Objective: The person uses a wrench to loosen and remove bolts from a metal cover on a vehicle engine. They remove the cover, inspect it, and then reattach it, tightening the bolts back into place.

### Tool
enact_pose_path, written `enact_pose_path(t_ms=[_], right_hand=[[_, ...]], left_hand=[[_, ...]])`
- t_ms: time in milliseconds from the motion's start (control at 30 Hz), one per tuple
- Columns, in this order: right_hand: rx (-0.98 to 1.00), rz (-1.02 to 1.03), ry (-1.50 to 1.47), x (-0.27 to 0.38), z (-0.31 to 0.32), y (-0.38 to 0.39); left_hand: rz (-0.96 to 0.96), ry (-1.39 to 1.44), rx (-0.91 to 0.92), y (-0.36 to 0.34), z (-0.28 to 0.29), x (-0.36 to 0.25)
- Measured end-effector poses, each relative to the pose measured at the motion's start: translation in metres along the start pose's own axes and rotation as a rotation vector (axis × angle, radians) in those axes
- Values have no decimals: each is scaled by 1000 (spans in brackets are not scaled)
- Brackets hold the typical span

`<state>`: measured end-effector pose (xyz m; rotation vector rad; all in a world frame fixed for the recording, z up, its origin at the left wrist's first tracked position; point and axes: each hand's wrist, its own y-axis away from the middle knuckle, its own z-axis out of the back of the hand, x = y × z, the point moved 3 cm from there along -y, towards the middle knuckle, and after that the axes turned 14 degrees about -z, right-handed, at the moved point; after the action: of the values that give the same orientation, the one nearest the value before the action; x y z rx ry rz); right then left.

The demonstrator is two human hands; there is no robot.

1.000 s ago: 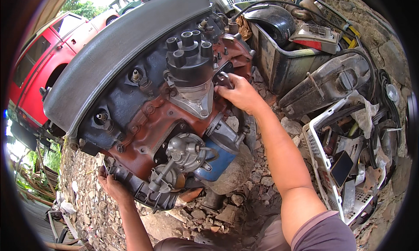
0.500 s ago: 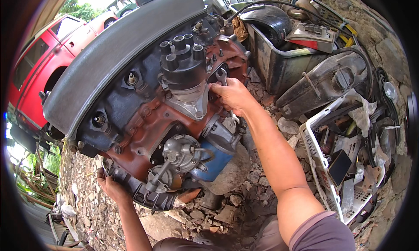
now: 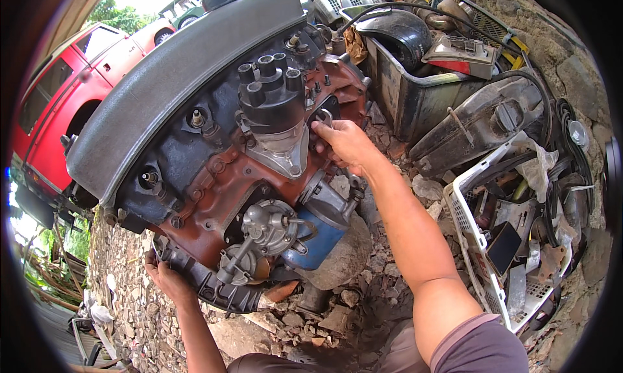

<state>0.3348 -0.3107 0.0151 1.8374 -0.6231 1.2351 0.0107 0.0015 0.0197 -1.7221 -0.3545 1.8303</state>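
Note:
A large engine with a rusty-red block stands tilted before me, a grey valve cover along its top. My right hand is closed round an open-ended wrench, whose jaw shows above my fingers beside the black distributor cap. Most of the wrench is hidden by the hand. At the engine's lower left, my left hand has its fingers curled at the edge of the dark ribbed housing; what they grip is hidden. A silver fuel pump and a blue oil filter sit between the hands.
Right of the engine stand a dark bin with a black helmet, a grimy metal tank and a white crate of parts. Rubble covers the ground, with a big stone by the filter. A red vehicle is parked behind.
My right hand has shifted slightly, turning the wrench so its upper jaw leans further left and sits lower; its lower end no longer shows. The left hand stays in place.

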Motion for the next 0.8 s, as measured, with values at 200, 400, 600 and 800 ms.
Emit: enact_pose_path(t_ms=[200,400,600,800], right_hand=[[-171,321,143,-4,1,-24],[-280,534,438,-2,9,-25],[-34,-12,47,6,2,6],[-230,368,229,0,3,-20]], left_hand=[[-22,-40,8,-2,2,4],[-71,-72,26,-3,4,8],[16,68,21,-8,8,21],[-76,-83,40,-1,0,5]])
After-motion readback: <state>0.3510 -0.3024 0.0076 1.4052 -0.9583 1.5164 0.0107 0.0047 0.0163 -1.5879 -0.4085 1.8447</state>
